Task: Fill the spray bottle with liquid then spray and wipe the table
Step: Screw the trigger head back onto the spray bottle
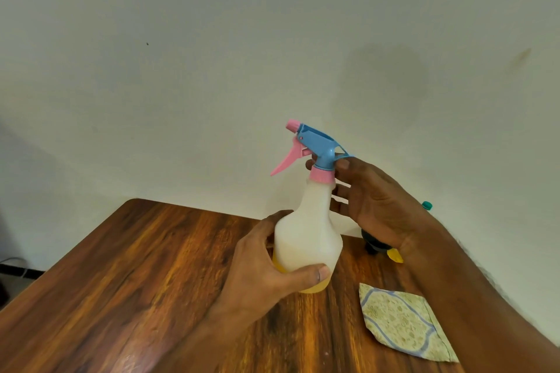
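A translucent white spray bottle (309,230) stands upright over the wooden table (136,281), with yellow liquid low in its base. Its blue spray head (321,142) has a pink trigger and nozzle pointing left, and a pink collar (321,175). My left hand (266,269) wraps around the bottle's lower body. My right hand (369,203) pinches the blue head just above the pink collar with thumb and fingers. A folded patterned cloth (403,324) lies flat on the table at the right.
Behind my right wrist stands a dark bottle (374,244) with a yellow label and a teal cap (427,205), mostly hidden. A pale wall runs close behind the table's far edge. The table's left edge drops to the floor.
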`<action>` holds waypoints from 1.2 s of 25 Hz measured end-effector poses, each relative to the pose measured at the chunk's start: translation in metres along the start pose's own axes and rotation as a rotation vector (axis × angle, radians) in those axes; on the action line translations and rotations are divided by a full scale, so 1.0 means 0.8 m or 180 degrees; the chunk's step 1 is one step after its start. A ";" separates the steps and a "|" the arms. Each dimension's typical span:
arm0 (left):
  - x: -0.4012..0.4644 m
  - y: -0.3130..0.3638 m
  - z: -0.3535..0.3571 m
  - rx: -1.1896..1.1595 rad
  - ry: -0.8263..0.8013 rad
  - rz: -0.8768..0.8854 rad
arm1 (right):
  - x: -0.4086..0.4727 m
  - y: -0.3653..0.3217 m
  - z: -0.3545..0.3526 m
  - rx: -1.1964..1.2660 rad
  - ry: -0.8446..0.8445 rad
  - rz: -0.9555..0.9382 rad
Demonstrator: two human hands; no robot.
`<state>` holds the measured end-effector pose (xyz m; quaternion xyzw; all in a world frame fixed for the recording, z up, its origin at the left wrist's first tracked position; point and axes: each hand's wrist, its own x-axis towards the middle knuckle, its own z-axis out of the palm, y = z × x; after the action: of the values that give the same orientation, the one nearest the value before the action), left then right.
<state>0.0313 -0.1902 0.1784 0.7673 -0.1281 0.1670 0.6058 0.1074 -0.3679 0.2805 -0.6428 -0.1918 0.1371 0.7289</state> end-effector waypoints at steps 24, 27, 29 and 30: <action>-0.003 0.010 0.004 0.0112 -0.0064 0.0028 | -0.015 0.001 0.002 0.0272 -0.0231 -0.0031; -0.004 0.011 0.005 0.0127 -0.0060 0.0038 | -0.017 0.002 0.000 0.0136 -0.0081 -0.0011; -0.003 0.011 0.006 0.0076 -0.0060 0.0032 | -0.019 0.002 -0.001 0.0324 -0.0129 0.0001; -0.003 0.012 0.006 0.0067 -0.0061 0.0023 | -0.020 0.002 0.000 0.0364 -0.0129 0.0015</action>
<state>0.0256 -0.1968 0.1845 0.7747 -0.1349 0.1633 0.5958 0.0933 -0.3752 0.2776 -0.5976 -0.1969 0.1626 0.7600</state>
